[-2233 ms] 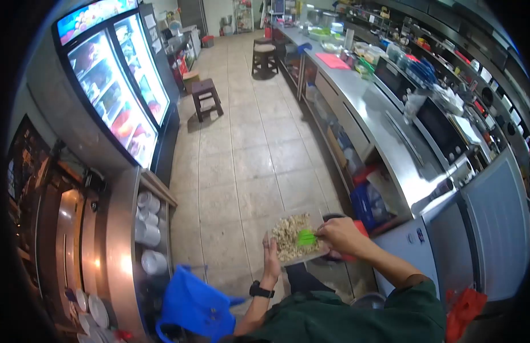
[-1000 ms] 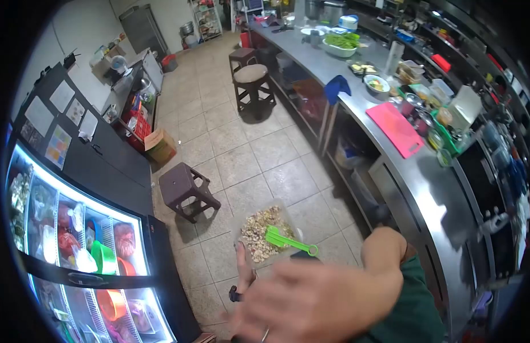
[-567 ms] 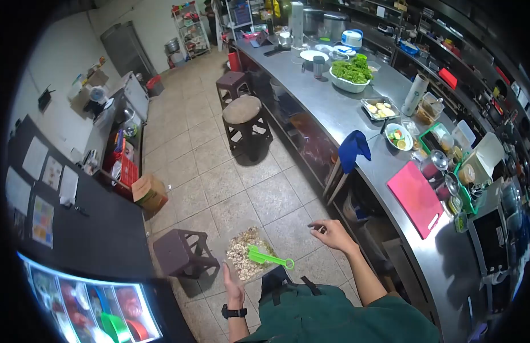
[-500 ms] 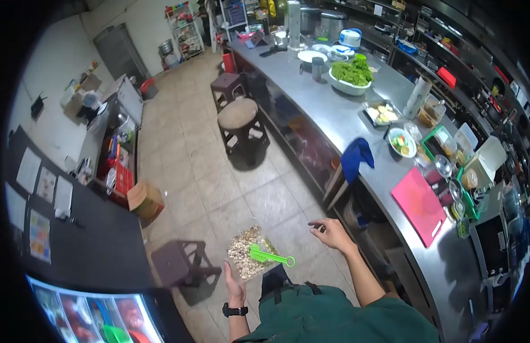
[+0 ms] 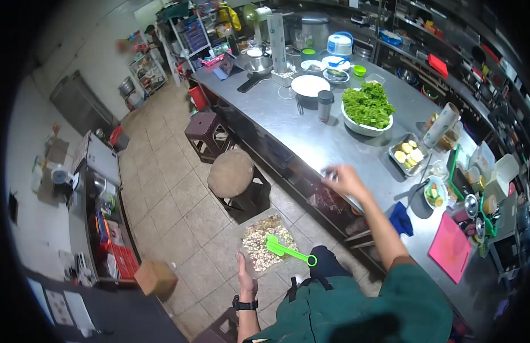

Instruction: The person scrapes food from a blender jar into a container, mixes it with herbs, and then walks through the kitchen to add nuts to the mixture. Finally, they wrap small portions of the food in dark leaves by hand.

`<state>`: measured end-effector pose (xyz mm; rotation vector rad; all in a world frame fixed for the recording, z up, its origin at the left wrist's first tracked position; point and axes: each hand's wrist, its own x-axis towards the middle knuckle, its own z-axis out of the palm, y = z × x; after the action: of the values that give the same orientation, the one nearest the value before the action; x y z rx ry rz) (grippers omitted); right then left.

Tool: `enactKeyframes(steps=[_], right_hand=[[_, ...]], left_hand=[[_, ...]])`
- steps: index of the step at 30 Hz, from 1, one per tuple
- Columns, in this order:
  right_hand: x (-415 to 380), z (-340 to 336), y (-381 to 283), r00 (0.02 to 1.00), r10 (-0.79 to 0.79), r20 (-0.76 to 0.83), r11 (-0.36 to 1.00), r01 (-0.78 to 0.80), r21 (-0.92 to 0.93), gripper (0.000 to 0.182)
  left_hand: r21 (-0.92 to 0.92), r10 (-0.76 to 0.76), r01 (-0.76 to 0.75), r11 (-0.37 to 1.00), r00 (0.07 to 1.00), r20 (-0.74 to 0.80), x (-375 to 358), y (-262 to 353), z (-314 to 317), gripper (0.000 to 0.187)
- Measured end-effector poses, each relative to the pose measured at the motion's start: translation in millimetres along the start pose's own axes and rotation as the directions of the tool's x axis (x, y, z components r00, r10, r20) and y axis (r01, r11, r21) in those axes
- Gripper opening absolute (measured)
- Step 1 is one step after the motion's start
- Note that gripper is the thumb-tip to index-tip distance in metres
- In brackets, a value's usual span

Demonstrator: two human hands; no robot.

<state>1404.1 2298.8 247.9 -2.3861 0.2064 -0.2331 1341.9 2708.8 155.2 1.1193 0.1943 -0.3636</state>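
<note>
Place: a kitchen, commercial-looking
Counter point(image 5: 247, 106): long, steel-topped, running along the right
Bowl point(image 5: 365, 129): white, on the counter, full of leafy greens point(image 5: 368, 106)
Tray point(image 5: 411, 173): near the bowl, with what look like halved eggs point(image 5: 411, 154)
Pot point(image 5: 315, 30): large, metal, at the far side
Cutting board point(image 5: 449, 248): pink, near right
Shelves point(image 5: 416, 26): far right
Floor point(image 5: 165, 197): tiled

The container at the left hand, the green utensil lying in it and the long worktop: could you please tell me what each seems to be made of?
The container: probably thin plastic, since its walls look translucent. The green utensil: likely moulded plastic, given its even, bright colour. The worktop: apparently stainless steel, smooth and grey with bright reflections.
</note>
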Motion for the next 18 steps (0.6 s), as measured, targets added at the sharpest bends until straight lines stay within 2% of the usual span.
enactKeyframes(steps=[2, 5, 7, 9, 11, 13, 17, 18], right_hand=[[91, -15, 7, 0.995, -0.064, -0.083, 0.997, 0.060, -0.050, 0.033], [233, -28, 30, 0.972, -0.133, -0.196, 0.991, 0.125, -0.049, 0.036], [330, -28, 54, 0.954, -0.090, -0.285, 0.994, 0.067, -0.091, 0.037], [425, -26, 93, 0.951, -0.059, -0.303, 0.991, 0.019, -0.134, 0.038], [493, -27, 111, 0.961, 0.058, -0.269, 0.985, -0.099, -0.140, 0.035], [552, -19, 142, 0.947, 0.100, -0.305, 0.983, -0.142, -0.120, 0.034], [632, -1, 177, 0.952, 0.125, -0.280, 0.968, -0.179, -0.177, 0.031], [655, 5, 192, 0.953, 0.184, -0.240, 0.945, -0.238, -0.224, 0.030]], left_hand=[[0.029, 0.045, -0.043, 0.999, 0.997, -0.066, 38, 16, 17, 0.067], [0.017, 0.027, -0.025, 1.000, 0.994, -0.105, 87, 33, 36, 0.066], [-0.032, 0.042, -0.045, 0.998, 0.995, -0.092, 129, 32, 41, 0.065], [-0.052, -0.009, -0.001, 0.999, 0.982, -0.190, 172, 32, 45, 0.066], [-0.034, -0.030, 0.022, 0.999, 0.965, -0.259, 207, 51, 75, 0.067], [0.042, 0.035, -0.022, 0.999, 0.946, -0.322, 248, 67, 91, 0.066], [-0.070, -0.048, 0.026, 0.997, 0.937, -0.345, 296, 95, 120, 0.066], [-0.059, -0.056, 0.037, 0.998, 0.937, -0.345, 307, 101, 125, 0.065]])
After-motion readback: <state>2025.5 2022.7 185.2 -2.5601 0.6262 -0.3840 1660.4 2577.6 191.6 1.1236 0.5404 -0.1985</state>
